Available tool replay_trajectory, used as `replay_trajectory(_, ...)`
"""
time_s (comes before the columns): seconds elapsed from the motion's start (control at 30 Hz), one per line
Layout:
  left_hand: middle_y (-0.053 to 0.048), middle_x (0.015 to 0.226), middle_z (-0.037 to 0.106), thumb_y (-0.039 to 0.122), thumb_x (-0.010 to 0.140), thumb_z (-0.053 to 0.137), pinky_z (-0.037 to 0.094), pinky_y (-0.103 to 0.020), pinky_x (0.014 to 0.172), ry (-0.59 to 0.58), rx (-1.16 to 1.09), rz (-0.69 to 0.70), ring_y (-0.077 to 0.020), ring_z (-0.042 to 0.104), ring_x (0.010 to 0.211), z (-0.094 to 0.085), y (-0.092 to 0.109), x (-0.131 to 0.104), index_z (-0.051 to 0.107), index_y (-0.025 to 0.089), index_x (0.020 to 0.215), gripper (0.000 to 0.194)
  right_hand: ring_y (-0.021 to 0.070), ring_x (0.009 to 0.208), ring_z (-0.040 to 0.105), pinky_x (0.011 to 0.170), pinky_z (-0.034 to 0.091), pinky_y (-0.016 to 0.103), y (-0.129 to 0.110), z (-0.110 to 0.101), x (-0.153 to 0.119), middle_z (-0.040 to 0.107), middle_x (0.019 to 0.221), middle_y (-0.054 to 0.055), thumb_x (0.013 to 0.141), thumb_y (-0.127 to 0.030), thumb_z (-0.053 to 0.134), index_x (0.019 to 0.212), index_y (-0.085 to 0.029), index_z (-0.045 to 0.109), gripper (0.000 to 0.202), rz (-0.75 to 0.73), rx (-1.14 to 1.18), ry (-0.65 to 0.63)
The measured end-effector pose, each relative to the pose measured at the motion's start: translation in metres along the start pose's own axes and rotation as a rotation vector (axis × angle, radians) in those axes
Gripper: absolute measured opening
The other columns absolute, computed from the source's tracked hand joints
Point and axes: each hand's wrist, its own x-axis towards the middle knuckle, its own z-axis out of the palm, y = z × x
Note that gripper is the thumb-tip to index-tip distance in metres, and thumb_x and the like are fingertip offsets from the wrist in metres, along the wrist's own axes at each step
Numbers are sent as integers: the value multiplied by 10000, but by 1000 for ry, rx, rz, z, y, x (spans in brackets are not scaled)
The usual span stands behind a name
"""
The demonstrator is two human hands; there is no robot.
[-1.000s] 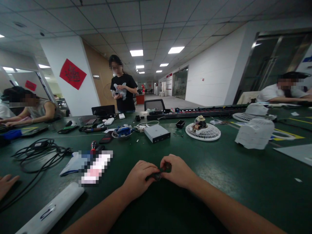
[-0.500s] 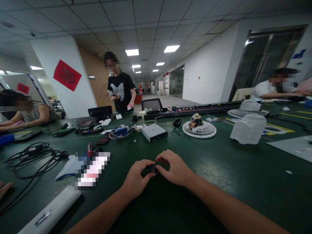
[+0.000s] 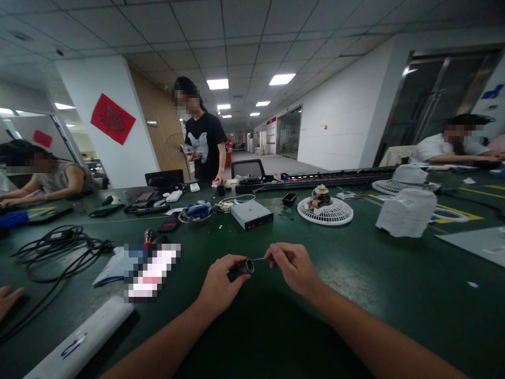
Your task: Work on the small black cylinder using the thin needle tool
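In my left hand [image 3: 219, 281], thumb and fingers pinch a small dark cylindrical part [image 3: 248, 266]. Its round open end, with a lighter rim, faces right. My right hand [image 3: 294, 267] is closed on a thin metal rod [image 3: 258, 259] that points left, its tip at the upper edge of the cylinder. Whether the tip touches the part or passes behind it, I cannot tell. The rest of the rod is hidden by my right fingers. Both hands are held over the green tabletop [image 3: 335, 326].
A grey disc drive [image 3: 252, 215] lies beyond my hands, with a white fan grille [image 3: 331, 216] carrying a motor to its right. Black cables [image 3: 51, 252], a screwdriver [image 3: 149, 238] and a long white bar [image 3: 82, 337] are on the left. A person [image 3: 205, 139] stands across the table.
My right hand has moved right, away from the cylinder, so the thin rod and the round open end now show. Across the table, the standing person's hand has lowered to the tabletop.
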Motion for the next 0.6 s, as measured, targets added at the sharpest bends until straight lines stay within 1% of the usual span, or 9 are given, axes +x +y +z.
replay_trajectory(0.07,-16,1030,733,171,797,747,523,-358,868,0,-15,12,-217,670,953,0,1,0,701,252,1080,298,145,548,563,551,415,263,2,1,1,604,593,7,991,-404,458,717,-179,680,418,14,30,-26)
replay_trajectory(0.17,-20,1033,733,173,808,734,530,-366,858,49,-16,-13,-219,672,943,-1,0,0,694,244,1093,296,134,509,542,525,401,254,7,2,3,587,542,-3,985,-402,460,682,-177,671,433,50,88,3)
replay_trajectory(0.23,-19,1036,734,170,810,730,529,-372,865,65,-17,-12,-221,674,945,-1,-1,0,691,242,1094,295,134,515,555,528,411,250,9,2,4,596,543,-1,978,-411,470,686,-173,673,428,60,138,9)
replay_trajectory(0.37,-6,1020,735,155,799,740,530,-358,862,31,-22,27,-214,676,938,-1,-1,0,694,254,1081,303,145,575,600,570,445,254,12,3,5,635,598,13,970,-424,489,721,-168,685,407,75,189,-27)
replay_trajectory(0.5,-12,1038,725,133,803,730,528,-358,869,26,-15,46,-214,670,953,-1,1,0,690,256,1084,309,131,508,558,533,425,252,12,2,6,593,529,0,967,-438,489,654,-171,662,446,126,179,-59)
replay_trajectory(0.6,-19,1051,714,117,804,723,517,-376,894,17,2,66,-219,659,978,-2,2,0,684,250,1082,311,138,520,575,550,442,259,14,3,6,615,538,7,954,-467,508,659,-170,670,449,167,238,-91)
